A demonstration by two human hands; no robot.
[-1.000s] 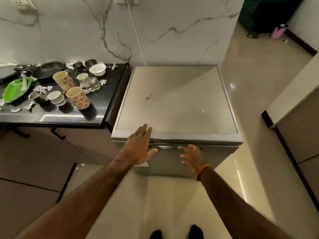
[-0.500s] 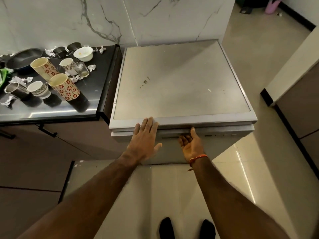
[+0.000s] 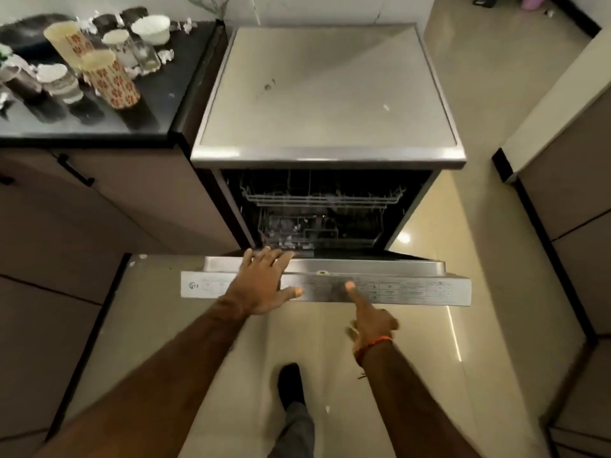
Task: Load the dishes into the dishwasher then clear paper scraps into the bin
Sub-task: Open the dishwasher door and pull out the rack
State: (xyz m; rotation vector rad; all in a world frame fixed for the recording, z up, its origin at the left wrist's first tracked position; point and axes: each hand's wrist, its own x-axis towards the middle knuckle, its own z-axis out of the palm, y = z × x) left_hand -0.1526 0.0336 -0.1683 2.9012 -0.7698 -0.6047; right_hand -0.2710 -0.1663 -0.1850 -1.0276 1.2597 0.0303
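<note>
The steel dishwasher [image 3: 327, 94] stands with its door [image 3: 413, 289] swung down towards me. Its upper rack [image 3: 324, 196] and lower rack [image 3: 317, 233] show inside the dark tub. My left hand [image 3: 261, 282] rests flat on the door's top edge, fingers straight. My right hand [image 3: 372, 320] is just in front of that edge, one straight finger touching the control panel. On the black counter [image 3: 172, 81] at upper left stand two floral cups [image 3: 110, 79], a white bowl [image 3: 150, 28], a glass [image 3: 145, 56], small cups, a dark pan [image 3: 20, 34] and paper scraps [image 3: 167, 56].
Brown cabinets with a black handle [image 3: 76, 170] sit under the counter on the left. Another cabinet run [image 3: 562, 209] lines the right side, leaving a strip of glossy floor beside the dishwasher. My shoe [image 3: 291, 385] is on the floor below the open door.
The dishwasher door has swung from shut down to open, and the racks have come into sight. Both hands followed the door's top edge downwards. The view has tilted down.
</note>
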